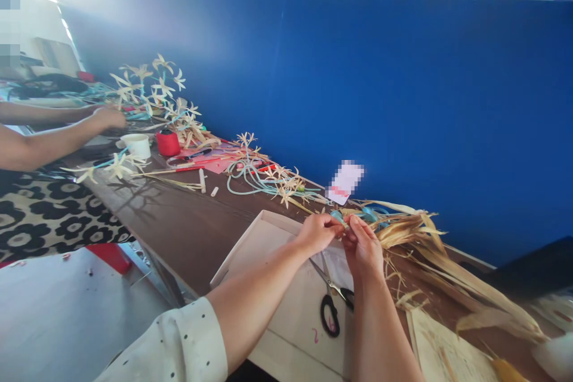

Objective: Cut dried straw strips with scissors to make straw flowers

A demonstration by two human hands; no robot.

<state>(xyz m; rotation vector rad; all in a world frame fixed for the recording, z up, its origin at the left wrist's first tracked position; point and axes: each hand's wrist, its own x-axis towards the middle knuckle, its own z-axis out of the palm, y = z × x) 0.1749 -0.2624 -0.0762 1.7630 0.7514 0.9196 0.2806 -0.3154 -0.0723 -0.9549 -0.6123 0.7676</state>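
My left hand (320, 231) and my right hand (364, 245) meet fingertip to fingertip above the far edge of a shallow cardboard tray (250, 250). Both are closed in a pinch around something small, pale and partly bluish, mostly hidden by the fingers. Under my wrists lies a pair of black-handled scissors (330, 313), blades spread apart. Just beyond the right hand is a bundle of dried husk strips (403, 230). A phone (344, 182) leans against the blue partition behind my hands.
Husk flowers (284, 185) and light-blue cords (239, 185) lie along the partition (403, 89). Farther left stand a red thread spool (168, 143), a white cup (138, 145) and more husk flowers (163, 86). A co-worker's hand (110, 118) works there. Papers (447, 346) lie at right.
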